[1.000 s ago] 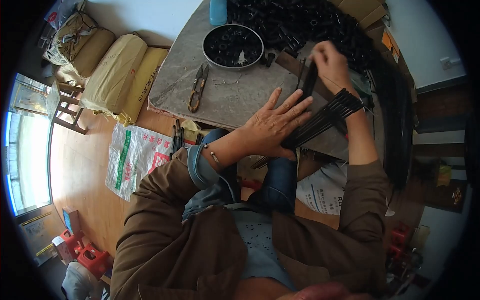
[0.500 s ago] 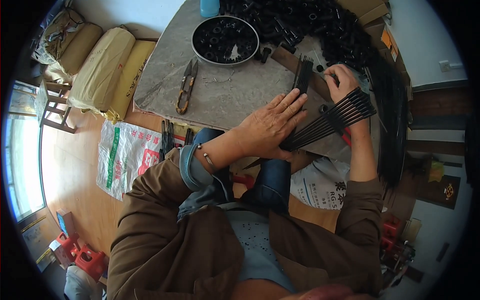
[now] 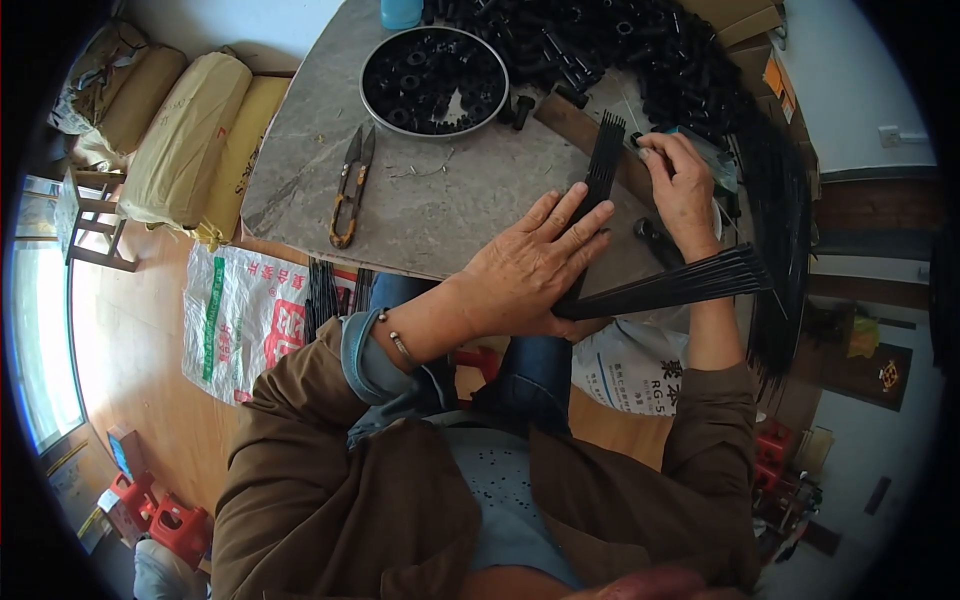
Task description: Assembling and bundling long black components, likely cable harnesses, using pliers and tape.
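At the grey table (image 3: pixel 290 180), near its front edge: 1 seated person, both hands at work. Left hand (image 3: pixel 535 260) lies across black rods (image 3: pixel 665 291), fingers stretched and slightly apart on top; I cannot tell how it grips underneath. Rods extend from it in 2 fans: 1 points away from the person, over the table; 1 points right, crossing above the right forearm.

Right hand (image 3: pixel 685 190) is near the tip of the far fan. Fingers bent, thumb and index tips close together at a small black bit (image 3: pixel 637 139); whether they clamp it, I cannot tell.

Brown bar (image 3: pixel 568 124) lies partly behind the far fan. To its left, a round bowl (image 3: pixel 432 136) holds black rings (image 3: pixel 415 82). Snips (image 3: pixel 352 190) lie nearer the person, blades pointing away. Black tubes (image 3: pixel 590 45) are heaped at the far side; blue bottle (image 3: pixel 402 12) stands behind the bowl. On the floor, left: 1 white bag (image 3: pixel 240 310).
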A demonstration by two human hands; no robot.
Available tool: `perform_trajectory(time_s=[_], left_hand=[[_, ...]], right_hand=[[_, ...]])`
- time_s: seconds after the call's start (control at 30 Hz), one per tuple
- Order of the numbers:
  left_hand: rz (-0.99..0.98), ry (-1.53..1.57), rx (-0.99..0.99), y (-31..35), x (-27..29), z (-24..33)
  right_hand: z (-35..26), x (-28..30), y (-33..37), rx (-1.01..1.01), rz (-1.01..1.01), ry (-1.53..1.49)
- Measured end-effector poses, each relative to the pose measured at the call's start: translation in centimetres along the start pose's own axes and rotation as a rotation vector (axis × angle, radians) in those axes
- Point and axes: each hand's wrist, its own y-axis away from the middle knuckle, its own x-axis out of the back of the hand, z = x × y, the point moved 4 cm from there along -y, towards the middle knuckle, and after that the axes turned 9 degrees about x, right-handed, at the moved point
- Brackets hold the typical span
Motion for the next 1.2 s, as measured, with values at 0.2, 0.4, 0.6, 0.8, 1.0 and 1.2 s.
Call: perform_trajectory(time_s=[0.2,0.4,0.6,0.8,1.0,1.2], left_hand=[[-0.013,-0.013,0.011,-0.1,0.1,0.1],[-0.016,-0.012,0.013,-0.2,0.1,0.0],[-0.024,0.001,0.017,-0.1,0.0,0.0],[-0.035,0.003,0.016,-0.2,0.1,0.0],[-0.041,0.000,0.013,-0.3,0.0,0.0],[-0.029,0.000,0.007,-0.1,-0.3,-0.1]], right_hand=[[-0.1,-0.2,0.0,-0.026,0.012,-0.028],[0.0,-0.2,0.1,-0.047,0.015,-0.037],[0.1,-0.3,-0.1,-0.029,0.025,-0.053],[0.4,-0.3,-1.1,0.074,0.017,0.065],[1.1,-0.4,-1.8,0.081,-0.107,0.073],[0.5,-0.5,-2.1,0.027,-0.083,0.056]])
